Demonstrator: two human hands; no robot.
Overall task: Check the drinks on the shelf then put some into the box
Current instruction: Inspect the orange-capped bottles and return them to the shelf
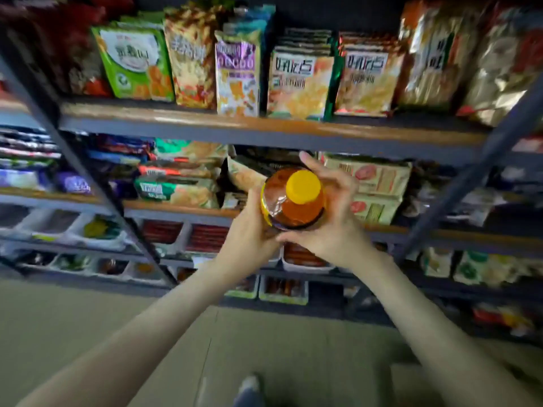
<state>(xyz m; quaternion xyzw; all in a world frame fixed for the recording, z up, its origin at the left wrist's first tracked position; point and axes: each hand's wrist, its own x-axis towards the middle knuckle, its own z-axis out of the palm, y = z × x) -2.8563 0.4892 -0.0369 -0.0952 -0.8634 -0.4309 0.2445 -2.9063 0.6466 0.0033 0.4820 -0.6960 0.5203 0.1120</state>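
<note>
Shelves [205, 124] full of snacks fill the wall in front of us. Up top, bags stand in a row, with a green bag [135, 63] near the left end. Lower down we see flat packs in piles, and under them white trays [205, 239] with red sticks inside. It is all a bit blurry, so we cannot read the packs.

We hold one drink bottle [293, 212] up in the air, in front of the middle shelf. It is full of orange-brown drink. Its yellow cap [303, 186] points up at us, so we look down on its top. Our left grip [249, 233] is grasping the left side of the bottle. Our right grip [335, 227] is grasping the right side, with fingers wrapped round the far side and the thumb on the near side. Both arms are bare. Down below is a pale floor [88, 318], and the tip of a shoe [249, 386] peeks in at the bottom edge.
</note>
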